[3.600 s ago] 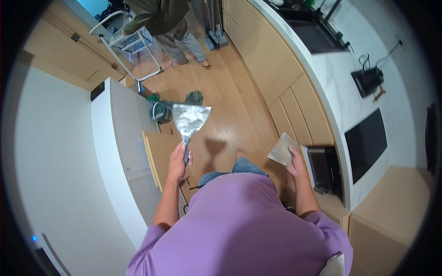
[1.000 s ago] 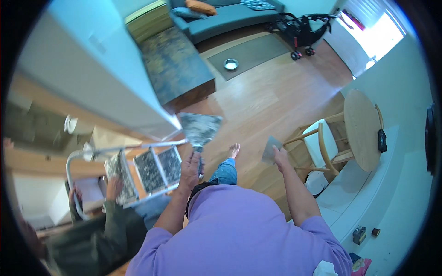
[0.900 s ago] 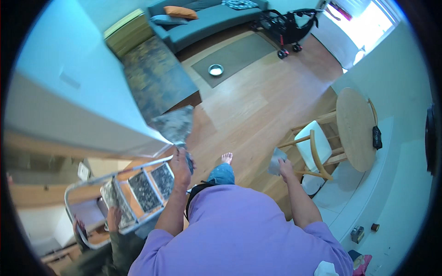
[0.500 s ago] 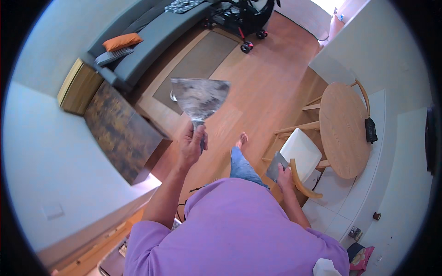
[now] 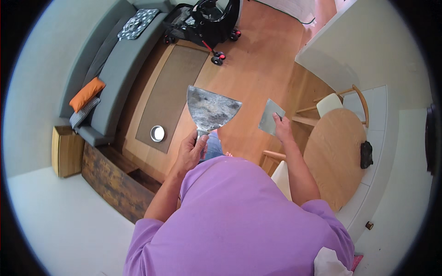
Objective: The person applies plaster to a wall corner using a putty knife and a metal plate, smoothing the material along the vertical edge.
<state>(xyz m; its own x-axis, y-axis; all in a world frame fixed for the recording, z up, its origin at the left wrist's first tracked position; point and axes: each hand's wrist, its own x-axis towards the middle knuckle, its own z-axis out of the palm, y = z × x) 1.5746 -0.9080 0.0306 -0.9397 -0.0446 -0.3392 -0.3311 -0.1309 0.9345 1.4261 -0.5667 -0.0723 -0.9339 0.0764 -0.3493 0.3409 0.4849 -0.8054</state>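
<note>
My left hand point(image 5: 189, 152) is closed round the handle of a wide putty knife point(image 5: 212, 106). Its fan-shaped metal blade points away from me and is blotched with grey and dark residue. To the right, my right hand point(image 5: 283, 128) grips a flat, grey rectangular trowel point(image 5: 268, 117). Its thumb shows along the edge nearest the hand, while the handle is hidden. Both tools are held up in front of me above the floor, apart from each other.
A round wooden table point(image 5: 334, 158) with a black bag point(image 5: 366, 155) stands at right, beside chairs. On the left are a low brown-topped cabinet point(image 5: 113, 181) and a grey sofa point(image 5: 124, 69). A black stroller point(image 5: 207, 25) is at the far side; a bowl point(image 5: 157, 134) sits on a mat point(image 5: 172, 87).
The view has shifted and turned across the room. My right hand has lifted the trowel from beside the chair to out in front. The putty knife stays in my left hand, its blade now nearer the trowel.
</note>
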